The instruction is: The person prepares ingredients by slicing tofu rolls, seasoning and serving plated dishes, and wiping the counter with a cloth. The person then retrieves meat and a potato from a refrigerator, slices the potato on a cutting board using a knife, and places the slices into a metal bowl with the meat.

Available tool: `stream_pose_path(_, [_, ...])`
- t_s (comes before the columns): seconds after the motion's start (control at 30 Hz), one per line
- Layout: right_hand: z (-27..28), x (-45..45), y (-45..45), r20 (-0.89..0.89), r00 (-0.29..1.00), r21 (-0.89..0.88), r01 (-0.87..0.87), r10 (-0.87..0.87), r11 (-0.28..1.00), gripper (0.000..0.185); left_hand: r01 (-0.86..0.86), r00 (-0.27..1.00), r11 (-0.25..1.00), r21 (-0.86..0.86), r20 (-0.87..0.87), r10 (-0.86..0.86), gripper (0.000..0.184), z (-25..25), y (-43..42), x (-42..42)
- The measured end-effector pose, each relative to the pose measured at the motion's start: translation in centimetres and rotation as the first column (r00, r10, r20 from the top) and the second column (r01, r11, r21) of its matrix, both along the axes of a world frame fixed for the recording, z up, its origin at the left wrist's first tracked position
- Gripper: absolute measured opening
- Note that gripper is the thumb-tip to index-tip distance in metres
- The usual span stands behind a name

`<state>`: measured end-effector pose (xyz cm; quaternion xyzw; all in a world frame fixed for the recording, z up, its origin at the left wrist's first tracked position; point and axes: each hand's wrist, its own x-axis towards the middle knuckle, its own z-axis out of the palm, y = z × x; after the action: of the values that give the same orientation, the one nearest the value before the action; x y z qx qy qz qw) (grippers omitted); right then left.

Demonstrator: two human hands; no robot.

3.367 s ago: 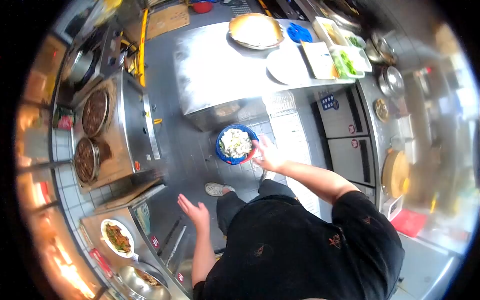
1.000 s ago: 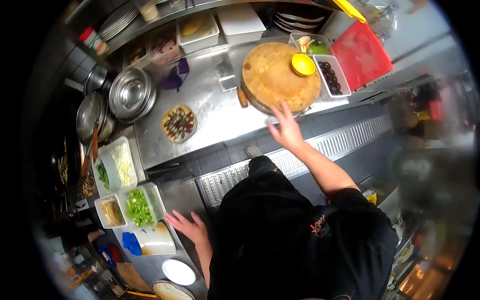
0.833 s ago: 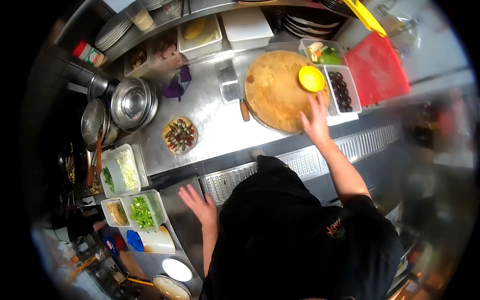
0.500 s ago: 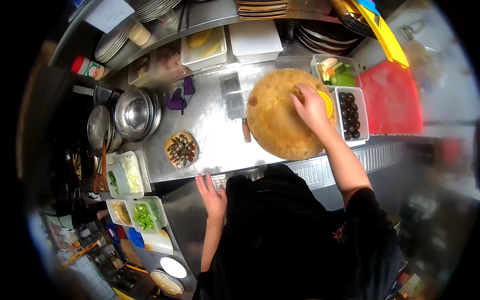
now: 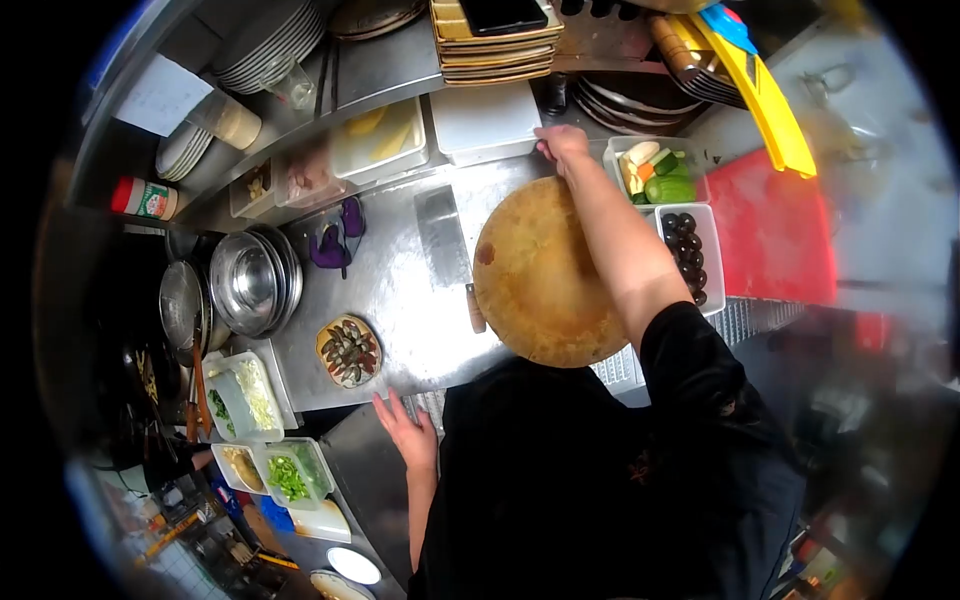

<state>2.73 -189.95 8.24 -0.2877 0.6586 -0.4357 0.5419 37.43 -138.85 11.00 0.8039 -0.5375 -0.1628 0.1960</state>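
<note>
My right hand reaches past the far side of a round wooden chopping board. Its fingers are closed at the right edge of a white rectangular container at the back of the counter. A cleaver lies partly under the board, its wooden handle sticking out at the left. My left hand is open and holds nothing, its fingers spread by the counter's front edge. Closest to it is a small dish of dark, elongated pieces.
Right of the board stand a tub of cut vegetables, a tub of dark round eggs and a red cutting board. Metal bowls and tubs of chopped greens are at left. Stacked plates fill the shelf.
My right hand has moved from above the chopping board to the white container behind it. The yellow round object beside the board no longer shows. My left hand stays open; the view has shifted.
</note>
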Motion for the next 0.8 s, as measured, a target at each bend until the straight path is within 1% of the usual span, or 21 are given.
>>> stream_pose_path(0.03, [0.4,0.3,0.1,0.033,0.997,0.01,0.075,-0.075,0.997,0.019,-0.011,1.0,1.0,0.008,-0.011,0.011,0.07,-0.5,0.2,0.0])
stream_pose_path(0.13, [-0.2,-0.3,-1.1,0.086,0.993,-0.038,0.08,-0.077,0.996,0.018,0.012,1.0,0.999,0.04,-0.017,-0.011,0.069,-1.3,0.5,0.0])
stream_pose_path(0.17, [1.6,0.3,-0.7,0.027,0.993,0.002,0.111,-0.111,0.994,0.016,0.028,0.999,0.998,0.049,-0.018,-0.027,0.069,-1.4,0.3,-0.1])
stream_pose_path(0.27, [2.1,1.0,-0.5,-0.13,0.991,0.103,0.036,-0.022,0.994,0.015,0.058,0.998,0.997,0.05,-0.028,-0.057,0.067,-1.1,-0.5,-0.3])
stream_pose_path(0.4, [1.4,0.9,-1.3,-0.086,0.995,0.123,0.057,-0.047,0.991,0.02,0.03,1.0,0.999,0.018,0.0,-0.03,0.065,-0.1,-2.0,-0.7])
stream_pose_path(0.5, [1.5,2.0,-1.6,0.005,0.979,-0.152,0.202,-0.204,0.967,0.032,-0.001,1.0,0.999,0.04,-0.019,0.002,0.064,0.2,-2.1,-0.7])
stream_pose_path(0.53, [2.4,3.0,-1.5,-0.056,0.971,-0.284,0.207,-0.232,0.936,0.031,-0.006,0.999,0.999,0.051,-0.035,0.007,0.064,-0.2,-1.9,-0.7])
stream_pose_path(0.6, [4.4,6.3,-0.8,-0.165,0.934,-0.529,0.187,-0.317,0.828,0.029,-0.002,0.999,0.997,0.077,-0.053,0.006,0.064,-0.8,-1.4,-0.6])
stream_pose_path(0.67, [7.1,9.5,1.1,-0.263,0.945,-0.518,0.033,-0.196,0.855,0.034,0.021,0.998,0.995,0.099,-0.058,-0.015,0.064,-1.1,-1.4,-0.9])
stream_pose_path(0.73, [6.9,12.4,1.6,-0.361,0.933,-0.51,-0.212,0.016,0.834,0.04,0.042,0.998,0.994,0.102,-0.042,-0.038,0.064,-1.3,-1.6,-1.1])
stream_pose_path(0.8, [6.0,15.3,3.4,-0.439,0.894,-0.608,-0.367,0.088,0.704,0.043,0.071,0.997,0.994,0.087,-0.031,-0.068,0.063,-1.4,-2.2,-1.2])
